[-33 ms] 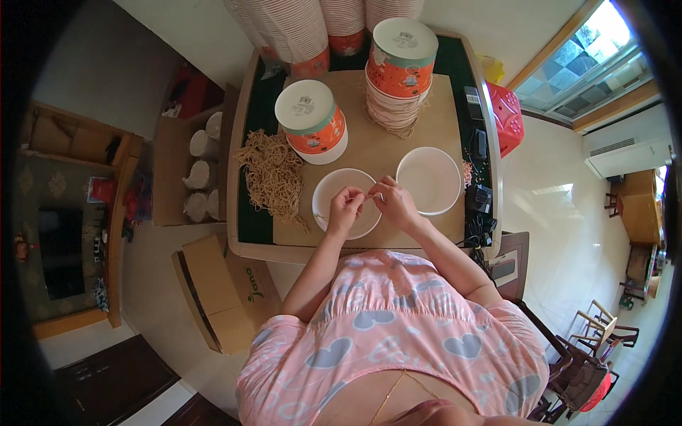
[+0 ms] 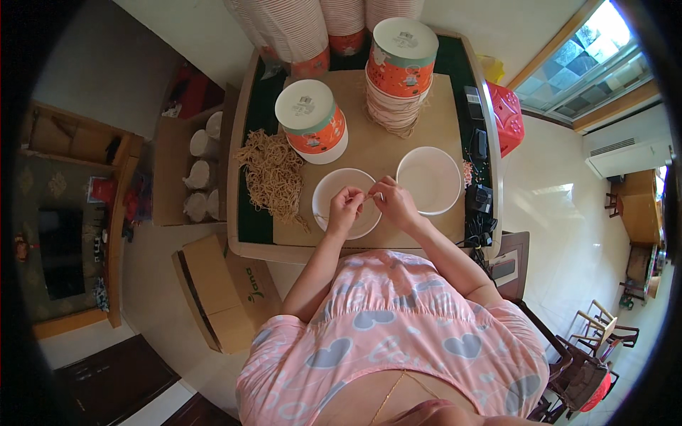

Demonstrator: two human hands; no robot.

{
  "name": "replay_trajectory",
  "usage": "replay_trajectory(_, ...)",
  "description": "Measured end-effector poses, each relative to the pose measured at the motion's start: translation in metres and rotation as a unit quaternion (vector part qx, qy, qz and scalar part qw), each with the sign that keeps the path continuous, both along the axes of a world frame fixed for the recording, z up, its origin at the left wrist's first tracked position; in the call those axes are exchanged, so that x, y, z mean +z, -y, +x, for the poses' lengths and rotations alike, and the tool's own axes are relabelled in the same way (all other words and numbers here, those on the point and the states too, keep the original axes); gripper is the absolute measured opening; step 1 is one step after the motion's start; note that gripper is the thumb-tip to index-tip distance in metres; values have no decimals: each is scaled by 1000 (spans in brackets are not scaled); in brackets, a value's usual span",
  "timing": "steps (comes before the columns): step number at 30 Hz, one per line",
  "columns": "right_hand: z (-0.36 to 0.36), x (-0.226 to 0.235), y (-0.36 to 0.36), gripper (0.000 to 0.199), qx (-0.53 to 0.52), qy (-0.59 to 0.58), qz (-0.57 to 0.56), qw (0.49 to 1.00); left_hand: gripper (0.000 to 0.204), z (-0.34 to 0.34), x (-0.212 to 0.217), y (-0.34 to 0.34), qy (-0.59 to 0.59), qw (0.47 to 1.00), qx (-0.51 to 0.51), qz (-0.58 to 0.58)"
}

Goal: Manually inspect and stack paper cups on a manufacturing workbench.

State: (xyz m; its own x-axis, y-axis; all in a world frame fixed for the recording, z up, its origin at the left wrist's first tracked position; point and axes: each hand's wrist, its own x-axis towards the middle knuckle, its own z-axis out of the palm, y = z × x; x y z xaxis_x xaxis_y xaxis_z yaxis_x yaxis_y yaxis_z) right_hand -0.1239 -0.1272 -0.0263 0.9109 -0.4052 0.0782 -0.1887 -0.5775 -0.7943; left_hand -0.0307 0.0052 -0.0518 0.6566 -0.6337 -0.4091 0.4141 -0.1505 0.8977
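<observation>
My left hand and my right hand meet over an open white paper tub, fingertips pinched. Between them runs a short piece of thin tan cord, mostly covered by the fingers. A second open white tub stands just right of my right hand. To the left lies a tangled heap of tan cord. Beyond my hands, an upside-down orange paper tub with a green band rests on a white one. Farther right, another orange tub tops a stack wrapped with cord.
Tall stacks of nested paper tubs line the table's far edge. Black adapters and cables lie along the right edge, beside a red plastic stool. Cardboard boxes stand on the floor to the left, one holding wrapped white stacks.
</observation>
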Motion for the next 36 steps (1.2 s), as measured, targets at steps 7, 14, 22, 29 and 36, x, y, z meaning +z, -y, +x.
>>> replay_trajectory(7,0,13,-2,12,8,-25,159,987,5,0,4,-4,-13,1000,16,2)
replay_trajectory(14,-2,1,-2,13,25,16,117,993,5,-2,6,-5,-35,999,20,0)
replay_trajectory(22,-3,4,-7,19,-11,27,88,996,4,-5,9,-6,-40,999,21,0)
replay_trajectory(29,-6,7,-7,13,-26,11,91,995,3,-6,12,-4,-30,999,19,-6)
replay_trajectory(36,-8,9,-9,11,-27,26,95,995,2,-7,11,-4,-19,1000,11,-1)
